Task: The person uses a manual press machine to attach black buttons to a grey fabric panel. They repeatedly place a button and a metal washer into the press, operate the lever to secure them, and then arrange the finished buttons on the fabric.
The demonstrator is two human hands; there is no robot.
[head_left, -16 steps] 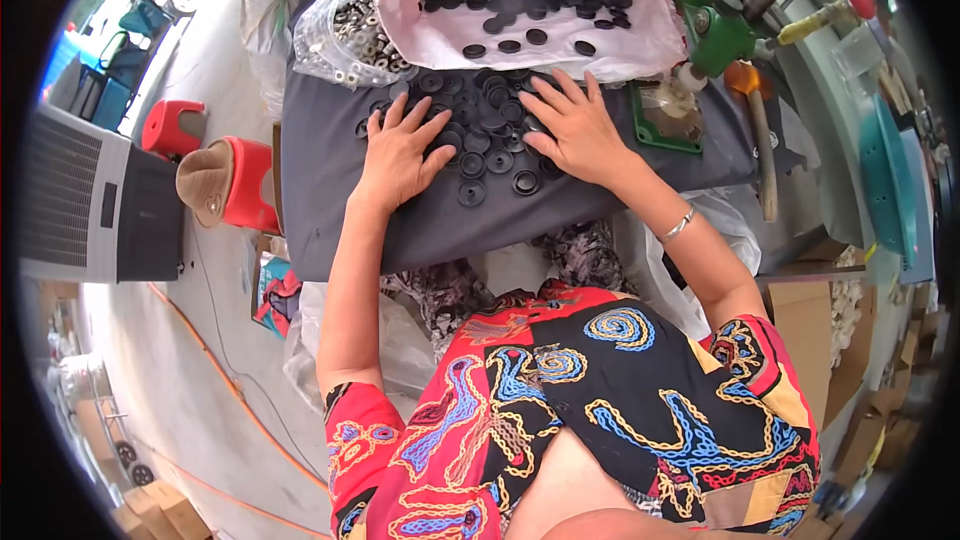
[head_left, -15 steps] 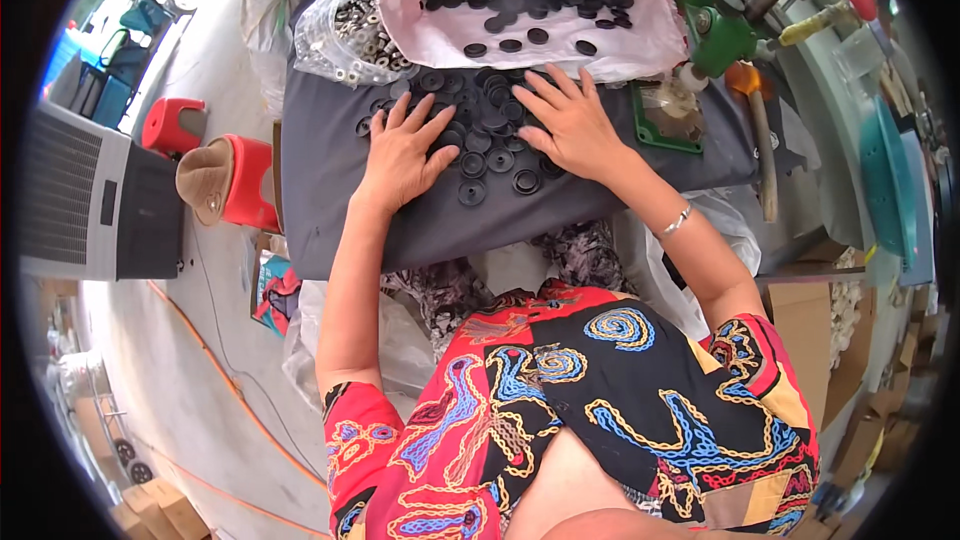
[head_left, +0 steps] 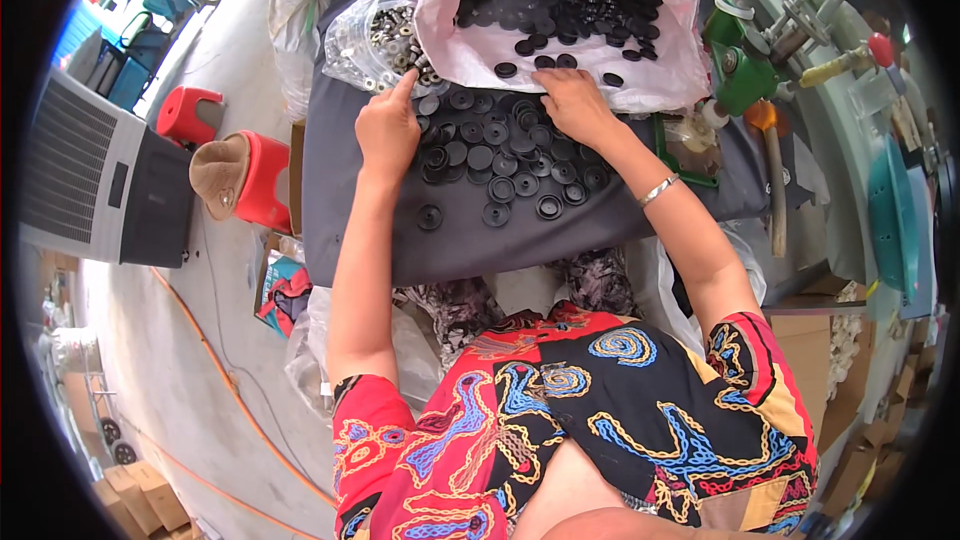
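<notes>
My left hand (head_left: 388, 130) is at the near edge of a clear plastic bag (head_left: 345, 45) of small metal rings (head_left: 392, 32). Its index finger reaches up to the rings while the other fingers curl in; anything in its grip is hidden. At the near lip of a white sack (head_left: 480, 60), my right hand (head_left: 578, 105) has its fingertips over the edge and its thumb below, closed on the fabric. Many small black discs (head_left: 590, 5) lie in the sack. Between and below my hands, larger round black plastic caps (head_left: 502, 162) are spread over the dark cloth.
The cloth-covered table (head_left: 370, 240) carries everything. To the right stand a green metal press (head_left: 740, 60), a green-framed plate (head_left: 690, 145) and a hammer (head_left: 772, 160). Red stools (head_left: 265, 185) and a grey air cooler (head_left: 100, 180) stand on the left.
Both hands have left the black caps and moved up, left to the ring bag, right to the sack's lip. Their spread fingers have drawn together. The caps now lie more spread out.
</notes>
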